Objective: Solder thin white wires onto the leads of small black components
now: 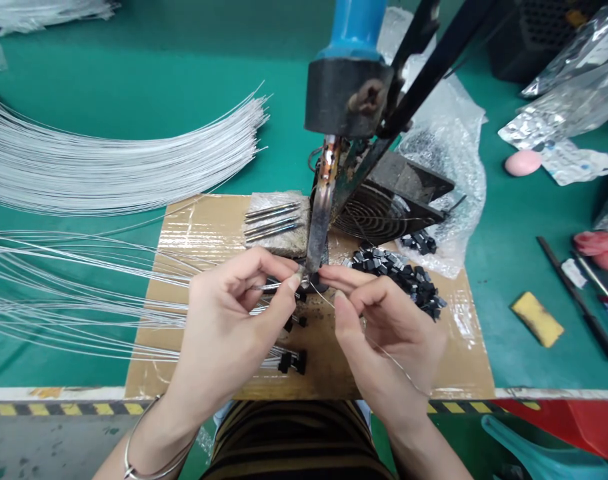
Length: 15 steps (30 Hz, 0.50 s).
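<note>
A soldering iron (323, 207) with a blue handle is clamped above the board, its tip pointing down between my hands. My left hand (234, 327) is closed, thumb and forefinger pinching a white wire close to the tip; the fingers hide most of the pinched end. On the other side, my right hand (384, 327) is closed on a thin strand of solder wire (325, 298), whose front end reaches toward the iron's tip. Wires with black connectors (293, 362) on their ends lie under and beside my left hand.
Loose black connectors (399, 277) are heaped on the cardboard (464, 353), near a dark fan (379, 213). Metal rods (271, 223) rest on a pad behind my left hand. A thick bundle of white wires (134, 167) lies left; a yellow sponge (537, 319) lies right.
</note>
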Motion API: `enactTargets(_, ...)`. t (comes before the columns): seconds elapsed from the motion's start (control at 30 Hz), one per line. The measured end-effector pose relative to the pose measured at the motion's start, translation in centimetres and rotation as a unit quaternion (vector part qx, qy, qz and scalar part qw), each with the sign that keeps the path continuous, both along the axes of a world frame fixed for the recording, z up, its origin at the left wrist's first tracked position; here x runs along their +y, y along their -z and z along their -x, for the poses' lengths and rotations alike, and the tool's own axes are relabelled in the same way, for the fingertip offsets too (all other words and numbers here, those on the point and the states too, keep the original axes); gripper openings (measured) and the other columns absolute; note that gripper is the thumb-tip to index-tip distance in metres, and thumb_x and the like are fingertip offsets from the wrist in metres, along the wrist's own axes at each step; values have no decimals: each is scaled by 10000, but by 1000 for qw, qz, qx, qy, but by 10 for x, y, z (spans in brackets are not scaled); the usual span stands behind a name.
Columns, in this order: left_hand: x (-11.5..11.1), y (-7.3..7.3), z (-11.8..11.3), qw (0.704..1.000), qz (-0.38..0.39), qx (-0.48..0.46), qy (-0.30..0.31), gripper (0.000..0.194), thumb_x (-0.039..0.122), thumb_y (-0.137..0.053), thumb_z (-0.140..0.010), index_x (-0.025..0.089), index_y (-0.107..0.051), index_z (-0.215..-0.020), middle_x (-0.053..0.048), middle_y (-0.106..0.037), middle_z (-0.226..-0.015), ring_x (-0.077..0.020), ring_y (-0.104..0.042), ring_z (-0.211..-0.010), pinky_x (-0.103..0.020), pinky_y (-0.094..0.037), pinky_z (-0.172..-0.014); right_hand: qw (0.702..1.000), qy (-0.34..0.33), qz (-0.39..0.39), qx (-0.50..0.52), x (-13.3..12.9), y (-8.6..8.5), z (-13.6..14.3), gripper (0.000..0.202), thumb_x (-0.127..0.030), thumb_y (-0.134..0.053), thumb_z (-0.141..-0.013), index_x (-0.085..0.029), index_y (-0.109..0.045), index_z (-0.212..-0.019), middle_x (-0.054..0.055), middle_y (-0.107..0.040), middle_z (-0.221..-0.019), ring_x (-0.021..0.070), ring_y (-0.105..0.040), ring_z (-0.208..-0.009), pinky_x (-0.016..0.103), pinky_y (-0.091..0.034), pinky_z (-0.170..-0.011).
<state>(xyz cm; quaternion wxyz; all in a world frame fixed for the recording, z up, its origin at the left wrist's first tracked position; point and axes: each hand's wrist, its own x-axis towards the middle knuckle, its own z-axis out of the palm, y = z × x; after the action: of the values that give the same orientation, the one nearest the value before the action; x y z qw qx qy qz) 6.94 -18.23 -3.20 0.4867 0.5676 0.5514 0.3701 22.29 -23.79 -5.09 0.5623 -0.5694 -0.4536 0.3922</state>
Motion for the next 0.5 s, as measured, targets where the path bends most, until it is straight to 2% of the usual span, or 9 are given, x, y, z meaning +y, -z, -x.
enactTargets(0.5,-1,-1,0,1000,2,3,-3,89,165,-784,-871,227,-756,-813,18,-804,-886,-108,-663,-668,-211,-447,-538,1000,4,-3,-9,-2,0,1,234,-69,-667,-961,-247,-626,-814,0,-808,-1182,175,-752,-1175,321,-558,-1069)
